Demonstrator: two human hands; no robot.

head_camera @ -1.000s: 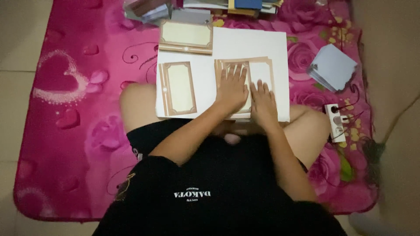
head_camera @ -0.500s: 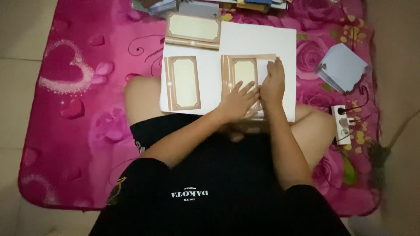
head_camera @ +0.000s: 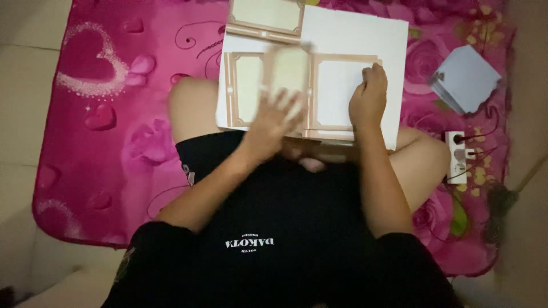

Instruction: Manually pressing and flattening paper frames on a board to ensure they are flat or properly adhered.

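A white board [head_camera: 365, 40] lies across my lap. On it sits a cream card with a tan border [head_camera: 337, 91], opened flat. My left hand [head_camera: 274, 120] is at the card's left side, lifting a blurred cream flap [head_camera: 288, 71] with its fingertips. Near the card's upper right corner, my right hand [head_camera: 370, 97] has its fingers curled on the card's edge and holds it down. A second tan-bordered card [head_camera: 242, 85] lies on the board's left part, partly hidden behind the raised flap.
A third bordered card [head_camera: 265, 14] lies at the board's top left. To the right, a stack of pale blue-grey paper [head_camera: 465, 80] and a white power strip [head_camera: 456, 157] with a cable rest on the pink heart-and-rose rug [head_camera: 114, 114]. Pale floor [head_camera: 28, 114] lies left.
My left hand has left the card's lower middle and swung a flap up and to the left. My right hand stays near the card's upper right corner. The camera moved closer.
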